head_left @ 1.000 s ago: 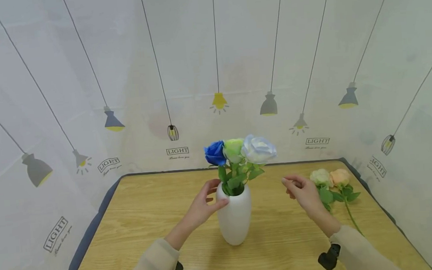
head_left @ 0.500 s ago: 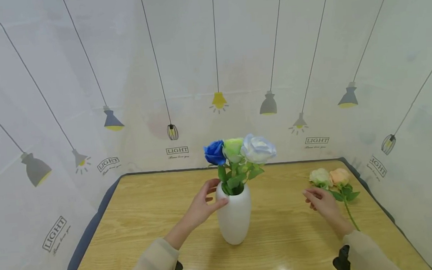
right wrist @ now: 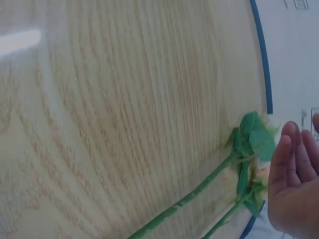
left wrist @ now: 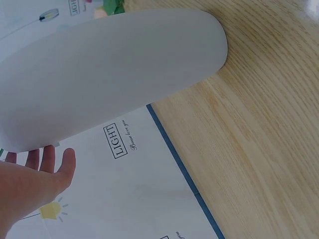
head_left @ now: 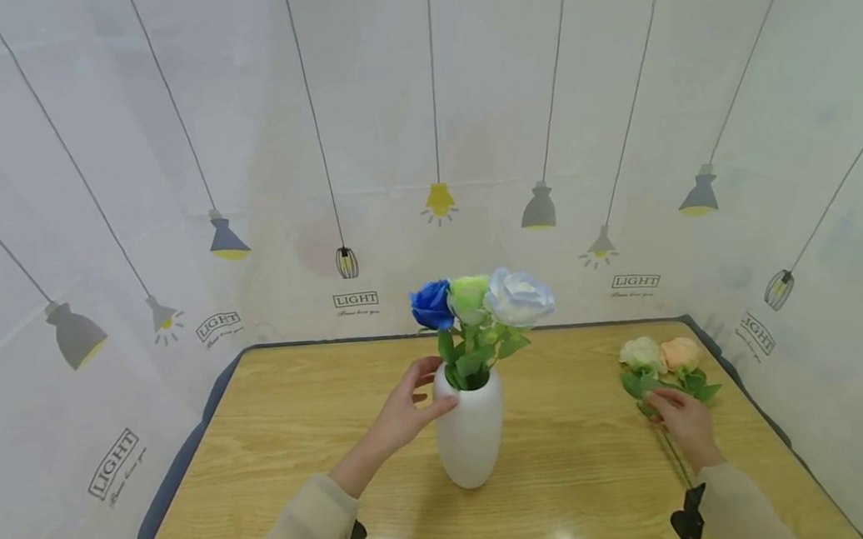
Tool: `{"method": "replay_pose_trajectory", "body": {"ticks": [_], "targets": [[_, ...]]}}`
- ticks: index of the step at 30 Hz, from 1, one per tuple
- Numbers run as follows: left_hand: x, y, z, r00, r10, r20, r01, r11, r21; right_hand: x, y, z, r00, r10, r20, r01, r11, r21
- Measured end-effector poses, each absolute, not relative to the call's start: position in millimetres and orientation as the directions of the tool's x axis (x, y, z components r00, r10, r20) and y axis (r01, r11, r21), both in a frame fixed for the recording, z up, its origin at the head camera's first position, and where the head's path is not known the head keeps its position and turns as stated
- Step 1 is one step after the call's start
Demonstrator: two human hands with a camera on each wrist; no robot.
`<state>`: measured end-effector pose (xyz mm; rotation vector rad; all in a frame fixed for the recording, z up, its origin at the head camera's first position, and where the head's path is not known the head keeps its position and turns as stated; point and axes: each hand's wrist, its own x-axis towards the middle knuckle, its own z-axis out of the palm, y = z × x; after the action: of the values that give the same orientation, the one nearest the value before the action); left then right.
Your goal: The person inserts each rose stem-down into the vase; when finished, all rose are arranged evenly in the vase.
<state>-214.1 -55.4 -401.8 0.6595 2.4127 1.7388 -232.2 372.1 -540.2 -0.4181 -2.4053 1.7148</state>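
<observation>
A white vase (head_left: pixel 469 438) stands upright on the table, with a blue rose (head_left: pixel 431 305), a pale green rose (head_left: pixel 469 300) and a bluish-white rose (head_left: pixel 519 297) in it. My left hand (head_left: pixel 404 413) holds the vase near its rim, thumb in front and fingers round the left side. At the right, a cream rose (head_left: pixel 640 355) and a peach rose (head_left: pixel 680 354) lie side by side. Over their leaves is my right hand (head_left: pixel 686 423), fingers loosely bent, fingertips right at the cream rose's foliage. In the right wrist view the green stem (right wrist: pixel 189 196) runs free of the fingers.
The wooden table (head_left: pixel 312 395) has a dark blue edge (head_left: pixel 215 397). Behind and beside it hangs a pale cloth backdrop (head_left: pixel 361 124) printed with lamps and the word LIGHT. Both wrists carry small black devices.
My right hand has moved right and toward me, from beside the vase to over the leaves of the lying roses. The left hand and vase have stayed in place.
</observation>
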Motion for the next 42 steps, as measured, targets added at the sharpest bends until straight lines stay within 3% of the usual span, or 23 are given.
{"method": "replay_pose_trajectory", "body": {"ticks": [6,16,26,42], "targets": [[-214,-55,-402,-0.903,0.398,0.161,0.28,0.262,0.923,-253,408,-590,-0.906,0.414,-0.087,0.204,0.249,-0.947],[-214,-56,-401,-0.903,0.397,0.165,0.283,0.262,0.923,-216,383,-544,-0.924,0.353,-0.15,0.288,0.38,-0.879],[-212,-55,-401,-0.9,0.399,0.176,0.296,0.265,0.918,-214,383,-559,-0.901,0.388,-0.194,0.372,0.461,-0.806],[-213,-56,-399,-0.902,0.395,0.173,0.3,0.289,0.909,-217,380,-567,-0.909,0.385,-0.163,0.352,0.496,-0.793]]}}
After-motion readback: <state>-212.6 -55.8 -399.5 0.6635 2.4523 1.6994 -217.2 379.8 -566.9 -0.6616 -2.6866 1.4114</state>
